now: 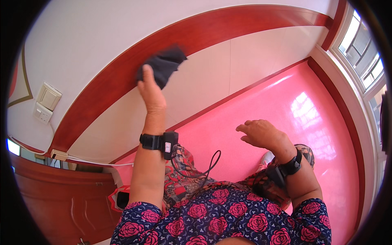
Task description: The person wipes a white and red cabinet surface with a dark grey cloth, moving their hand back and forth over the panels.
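A dark grey cloth (167, 62) lies against the red wooden wall rail (211, 26), partly over the pale panel (208, 64) beneath it. My left hand (152, 88) presses on the cloth, its thumb showing and its other fingers mostly hidden behind the fabric. My right hand (260, 131) hangs in the air above the pink floor (226, 122), fingers slightly curled and apart, holding nothing. Each forearm wears a black strap with a device; a black cable loops from the left one.
A light switch (49, 95) and a socket (42, 113) sit on the white wall at left. Below them, a power strip (59, 155) with a white cable adjoins the rail. A brown wooden door (61, 196) stands lower left, windows (363, 49) at right.
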{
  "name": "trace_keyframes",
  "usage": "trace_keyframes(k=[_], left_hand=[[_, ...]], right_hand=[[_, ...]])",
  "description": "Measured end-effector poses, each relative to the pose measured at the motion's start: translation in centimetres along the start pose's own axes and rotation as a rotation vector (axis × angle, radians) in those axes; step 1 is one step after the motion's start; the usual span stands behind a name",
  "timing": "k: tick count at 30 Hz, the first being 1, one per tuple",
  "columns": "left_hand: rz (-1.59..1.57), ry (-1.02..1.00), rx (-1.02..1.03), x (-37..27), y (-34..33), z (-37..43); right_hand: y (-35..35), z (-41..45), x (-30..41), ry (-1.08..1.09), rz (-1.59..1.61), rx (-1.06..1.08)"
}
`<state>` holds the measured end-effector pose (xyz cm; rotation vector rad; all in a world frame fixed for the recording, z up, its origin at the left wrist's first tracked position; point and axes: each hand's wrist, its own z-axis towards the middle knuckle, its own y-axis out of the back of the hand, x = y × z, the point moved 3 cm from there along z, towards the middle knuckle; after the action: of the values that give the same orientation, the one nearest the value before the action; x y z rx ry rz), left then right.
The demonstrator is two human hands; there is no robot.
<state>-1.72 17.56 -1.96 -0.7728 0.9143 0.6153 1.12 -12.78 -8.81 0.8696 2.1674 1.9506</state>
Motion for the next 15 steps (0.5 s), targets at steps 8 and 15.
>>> trace_keyframes(k=[8, 15], left_hand=[[0.089, -0.151, -0.131, -1.7, 2.6, 0.7], [0.249, -0.052, 0.005, -0.1, 1.2, -0.3]], right_hand=[[0.1, 0.0, -0.2, -0.007, 0.002, 0.011], [0.2, 0.8, 0.1, -0.009, 0.007, 0.039]])
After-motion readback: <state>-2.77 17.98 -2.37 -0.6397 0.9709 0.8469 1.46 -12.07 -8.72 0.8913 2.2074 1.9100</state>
